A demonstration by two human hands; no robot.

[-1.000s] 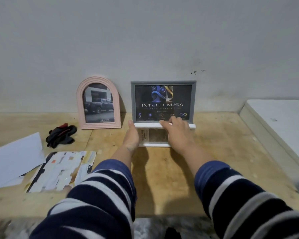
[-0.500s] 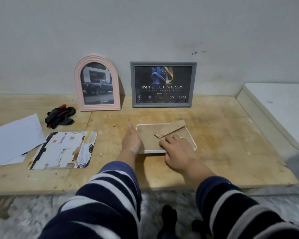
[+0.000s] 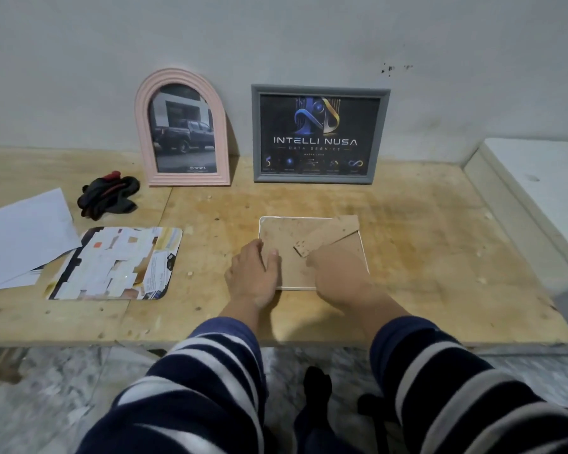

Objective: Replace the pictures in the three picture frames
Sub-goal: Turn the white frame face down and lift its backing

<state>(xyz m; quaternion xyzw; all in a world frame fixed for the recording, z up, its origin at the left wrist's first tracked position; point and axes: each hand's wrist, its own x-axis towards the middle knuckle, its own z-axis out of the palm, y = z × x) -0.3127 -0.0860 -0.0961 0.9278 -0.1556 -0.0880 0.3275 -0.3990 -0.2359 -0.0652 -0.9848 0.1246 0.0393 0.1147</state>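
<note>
Your white frame lies face down on the wooden bench, its brown fibreboard backing up and its stand flap angled across the far right corner. Beyond your hands two frames stand against the wall. The pink arched frame, ribbed round its rim, holds a photo of a dark pickup. The grey rectangular frame holds a dark poster reading INTELLI NUSA.

Your left hand rests at the frame's near left edge, thumb lying on the backing and fingers out along the side; whether it grips the edge you cannot tell from here. Your right hand covers the near right part of the backing, knuckles up and fingers tucked beneath it, so you cannot tell whether it holds anything.

A second ago you held this frame upright in front of the grey one; half a second ago it was already flat. Since then your right hand has slid further onto the backing.

Left of your left hand lie a round-cornered printed sheet, pale patches over it, white paper, and a crumpled black and red glove beyond them.
</note>
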